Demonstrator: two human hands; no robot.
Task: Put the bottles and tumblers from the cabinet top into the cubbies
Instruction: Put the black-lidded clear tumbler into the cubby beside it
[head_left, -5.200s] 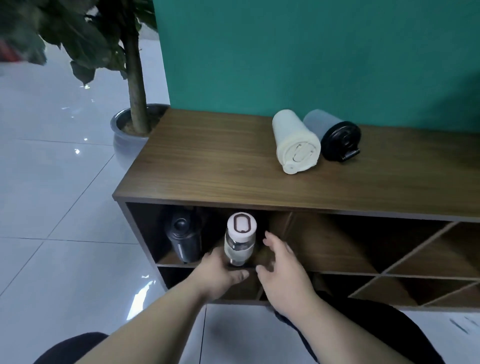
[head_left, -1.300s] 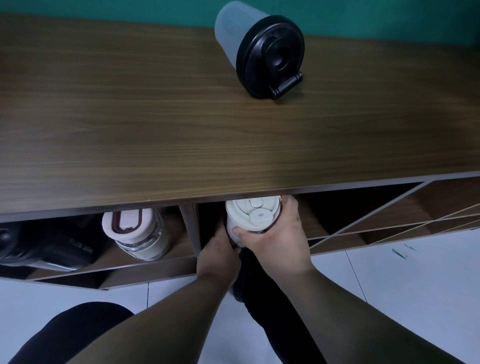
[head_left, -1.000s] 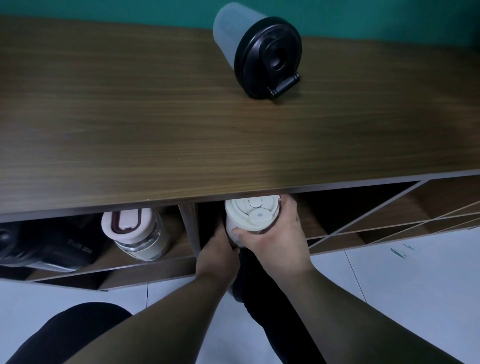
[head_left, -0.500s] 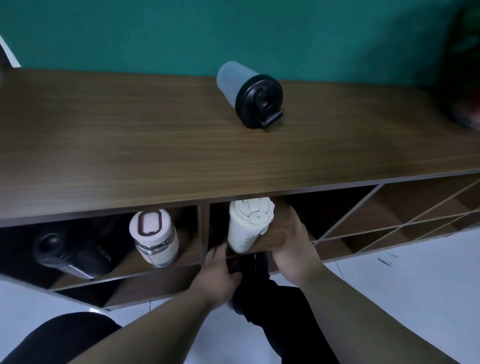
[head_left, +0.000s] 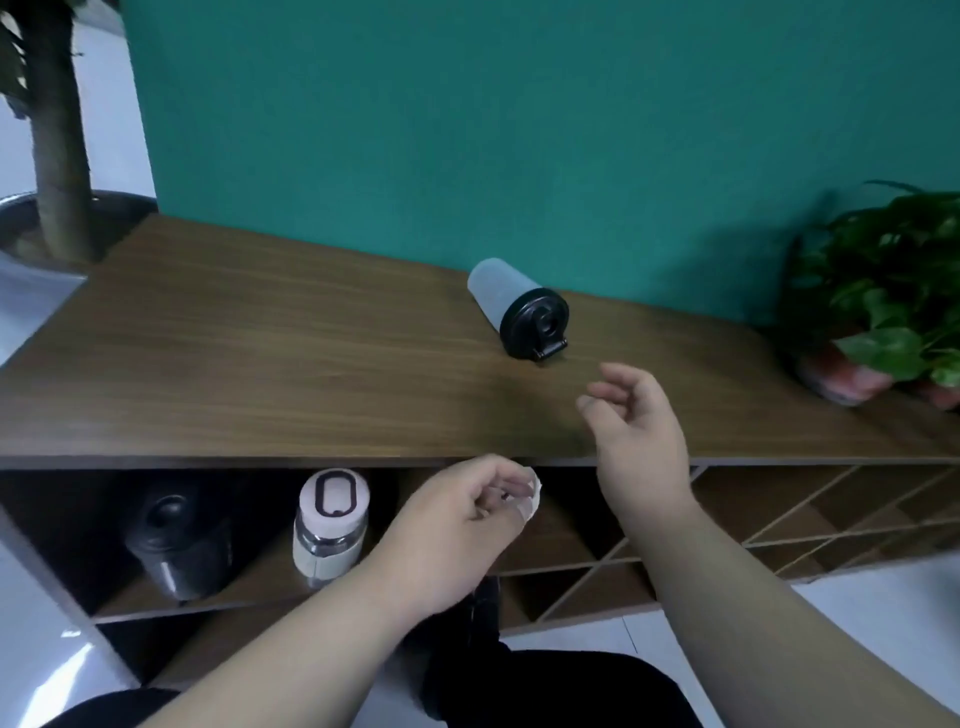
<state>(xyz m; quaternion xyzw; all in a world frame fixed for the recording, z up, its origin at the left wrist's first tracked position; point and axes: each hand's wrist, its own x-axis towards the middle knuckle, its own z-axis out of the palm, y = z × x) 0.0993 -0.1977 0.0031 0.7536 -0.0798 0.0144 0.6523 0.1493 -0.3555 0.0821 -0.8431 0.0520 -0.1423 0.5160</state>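
Note:
A grey tumbler with a black lid (head_left: 519, 312) lies on its side on the wooden cabinet top (head_left: 260, 364), near the back. My right hand (head_left: 636, 431) hovers over the top's front edge, just in front of and to the right of that tumbler, fingers apart and empty. My left hand (head_left: 462, 525) is loosely curled in front of the cubbies, holding nothing. It hides most of the cream tumbler (head_left: 533, 500), of which only a sliver shows. A glass bottle with a white lid (head_left: 332, 519) and a dark bottle (head_left: 171, 535) lie in the left cubbies.
A leafy potted plant (head_left: 893, 291) stands at the right end of the cabinet top. A tree trunk (head_left: 57, 156) in a metal pot (head_left: 21, 218) stands on the floor past the left end. Diagonal cubbies (head_left: 779, 519) run to the right. A green wall rises behind.
Both hands have let go of the cream tumbler, which stays in its cubby. My right hand has risen above the cabinet top toward the grey tumbler. The view has tilted up.

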